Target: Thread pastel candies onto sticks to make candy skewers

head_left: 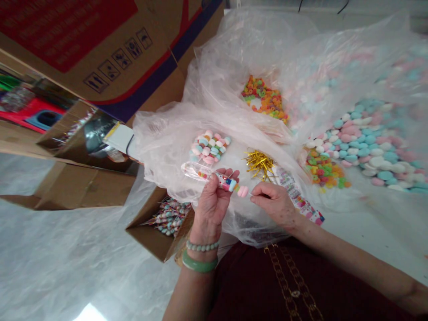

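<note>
My left hand is closed on a clear printed candy bag, thumb on top, with the bag's clear end reaching left. A skewer of marshmallows lies partly inside the bag, a pink marshmallow sticking out on the right. The fingers of my right hand pinch the thin stick of that skewer. Just above my right hand lies a bunch of gold twist ties. More flat printed bags are partly under my right wrist. Behind my left hand sits a cluster of marshmallow skewers.
Clear plastic sheeting covers the table. Loose marshmallows and gummy rings lie in heaps on the right and back. A cardboard box of bagged skewers stands low on the left. A large carton rises behind it.
</note>
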{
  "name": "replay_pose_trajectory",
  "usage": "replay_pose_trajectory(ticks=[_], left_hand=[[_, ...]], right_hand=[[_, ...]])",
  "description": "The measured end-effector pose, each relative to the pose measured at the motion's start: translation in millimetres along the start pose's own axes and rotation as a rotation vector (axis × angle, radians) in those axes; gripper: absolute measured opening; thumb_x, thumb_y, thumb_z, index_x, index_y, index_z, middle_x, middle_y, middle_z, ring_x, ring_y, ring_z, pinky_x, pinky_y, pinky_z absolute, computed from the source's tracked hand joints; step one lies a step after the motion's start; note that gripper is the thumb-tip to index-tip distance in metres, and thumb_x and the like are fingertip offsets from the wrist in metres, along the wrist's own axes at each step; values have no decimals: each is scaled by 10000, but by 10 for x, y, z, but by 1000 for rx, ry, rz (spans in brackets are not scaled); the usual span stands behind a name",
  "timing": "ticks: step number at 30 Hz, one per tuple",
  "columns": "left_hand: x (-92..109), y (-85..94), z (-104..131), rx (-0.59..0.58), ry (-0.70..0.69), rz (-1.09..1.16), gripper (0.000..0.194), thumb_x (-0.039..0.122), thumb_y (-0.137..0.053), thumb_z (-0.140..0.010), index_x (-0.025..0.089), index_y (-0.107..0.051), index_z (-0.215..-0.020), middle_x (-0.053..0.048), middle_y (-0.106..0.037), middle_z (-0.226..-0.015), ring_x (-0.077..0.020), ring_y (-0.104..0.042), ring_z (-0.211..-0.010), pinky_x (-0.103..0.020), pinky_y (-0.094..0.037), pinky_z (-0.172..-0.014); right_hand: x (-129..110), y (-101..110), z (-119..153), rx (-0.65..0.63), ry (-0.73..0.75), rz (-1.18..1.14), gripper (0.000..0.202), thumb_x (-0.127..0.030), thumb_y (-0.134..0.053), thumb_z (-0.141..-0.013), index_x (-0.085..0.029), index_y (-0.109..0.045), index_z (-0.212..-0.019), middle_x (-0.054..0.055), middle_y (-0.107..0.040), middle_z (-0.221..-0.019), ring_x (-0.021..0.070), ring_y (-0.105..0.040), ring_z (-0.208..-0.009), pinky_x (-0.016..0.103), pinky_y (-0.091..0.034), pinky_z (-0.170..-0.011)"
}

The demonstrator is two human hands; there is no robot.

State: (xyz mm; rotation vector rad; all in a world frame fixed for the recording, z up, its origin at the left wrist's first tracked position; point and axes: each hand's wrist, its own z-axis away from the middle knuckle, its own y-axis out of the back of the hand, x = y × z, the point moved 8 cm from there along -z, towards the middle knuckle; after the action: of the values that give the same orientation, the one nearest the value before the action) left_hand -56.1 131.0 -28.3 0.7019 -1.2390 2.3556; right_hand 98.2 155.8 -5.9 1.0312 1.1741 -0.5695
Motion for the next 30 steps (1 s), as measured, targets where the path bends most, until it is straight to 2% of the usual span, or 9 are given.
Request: replay_pose_trajectory(ticks=[4,8,12,16,18,22,26,28,30], left_hand=[[-87,-44,-18,47,-25,46,197,342,-708,-763,170,-650,-839,-36,-695,-910,-217,-646,-995,-399,-473,-936],[-102,-131,11,0,-94,-76,270,372,-736,-727,159,-657,-874,-46,-692,-892,-224,-663,-945,-372,-486,-905],[-153,-162,37,-22,-83,-151,282,390,-718,-742,151,-656,-879,-41,-681,-865,-199,-679,-853,-346,-513,-843],[-193,-134,7,2,33,-137,274,391,-683,-774,131,-653,-857,-72,-684,-864,-207,-679,-817,-361,-528,-814],[-159,-103,-23,29,57,-111,227,339,-677,-785,124,-653,-852,-76,-686,-857,-203,-675,-821,-362,-529,-822],[-15,-34,-62,100,-60,-80,123,162,-693,-749,133,-649,-860,-40,-683,-842,-152,-669,-789,-282,-522,-795],[-46,-61,-31,86,-106,-77,177,175,-718,-732,163,-642,-892,-23,-680,-871,-150,-669,-842,-249,-515,-766],[-83,-94,-10,61,-104,-83,201,212,-729,-732,164,-643,-907,-26,-679,-878,-158,-667,-866,-255,-514,-780],[-122,-107,4,53,-76,-87,195,255,-715,-754,152,-645,-905,-36,-680,-871,-169,-669,-873,-289,-512,-827]], right_hand=[[21,-6,12,29,20,107,184,-205,-564,-787,-203,-532,-606,-27,-498,-608,130,-468,-609,272,-317,-600],[47,5,4,47,-13,106,189,-212,-557,-788,-201,-536,-601,-26,-495,-610,133,-468,-622,269,-319,-612],[105,18,-24,29,-117,-89,153,-227,-562,-778,-203,-571,-627,-36,-508,-607,129,-465,-622,258,-331,-608],[217,-84,3,-61,-290,-360,143,-276,-573,-769,-197,-588,-651,-46,-471,-558,109,-414,-545,240,-292,-517],[260,-137,33,-79,-382,-517,163,-309,-590,-759,-188,-576,-651,-54,-444,-522,91,-367,-489,230,-247,-466],[259,-219,59,-111,-492,-753,166,-313,-636,-719,-170,-566,-673,-73,-415,-460,59,-281,-408,215,-153,-397],[271,-295,69,-147,-583,-903,160,-277,-664,-693,-163,-551,-699,-91,-407,-425,36,-222,-357,199,-92,-360],[279,-383,100,-219,-658,-1013,153,-237,-663,-692,-167,-529,-712,-98,-407,-431,28,-196,-345,188,-79,-352],[251,-506,159,-356,-749,-1159,139,-195,-639,-713,-172,-503,-729,-107,-388,-443,21,-158,-340,172,-85,-350]])
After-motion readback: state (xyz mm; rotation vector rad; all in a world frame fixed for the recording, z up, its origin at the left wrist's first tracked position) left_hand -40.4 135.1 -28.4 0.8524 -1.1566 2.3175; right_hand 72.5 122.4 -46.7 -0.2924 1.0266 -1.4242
